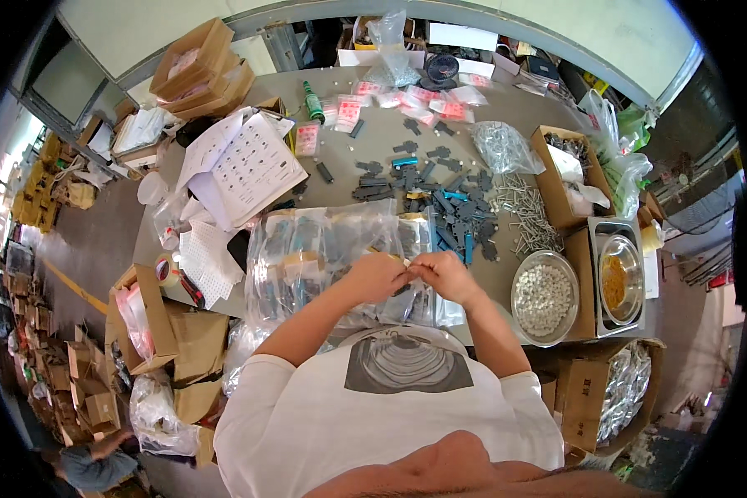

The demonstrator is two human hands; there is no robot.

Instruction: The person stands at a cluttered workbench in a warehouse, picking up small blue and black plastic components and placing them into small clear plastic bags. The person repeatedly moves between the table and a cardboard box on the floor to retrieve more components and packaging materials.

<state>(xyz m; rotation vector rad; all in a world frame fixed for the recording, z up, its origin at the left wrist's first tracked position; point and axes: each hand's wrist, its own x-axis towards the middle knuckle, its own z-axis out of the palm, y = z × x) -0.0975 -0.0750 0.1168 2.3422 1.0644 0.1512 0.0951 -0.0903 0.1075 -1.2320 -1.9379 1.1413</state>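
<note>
My left hand (pixel 375 279) and my right hand (pixel 445 276) meet at the near edge of the table, fingers pinched together. Whatever sits between the fingertips is too small and covered to make out. Under and beside the left hand lie clear plastic bags (pixel 319 228) with blue and brown contents. Just beyond the right hand is a heap of dark grey plastic parts (pixel 448 217), some blue among them. Loose screws (pixel 523 216) lie to its right. A metal bowl (pixel 516 309) of small white pieces stands right of my right hand.
Printed sheets (pixel 245 170) lie at the left, near a green bottle (pixel 313 101). Red-and-white packets (pixel 349 112) lie at the back. Cardboard boxes (pixel 573 217) and a bowl of yellow pieces (pixel 631 308) line the right. Another person (pixel 95 465) is at lower left.
</note>
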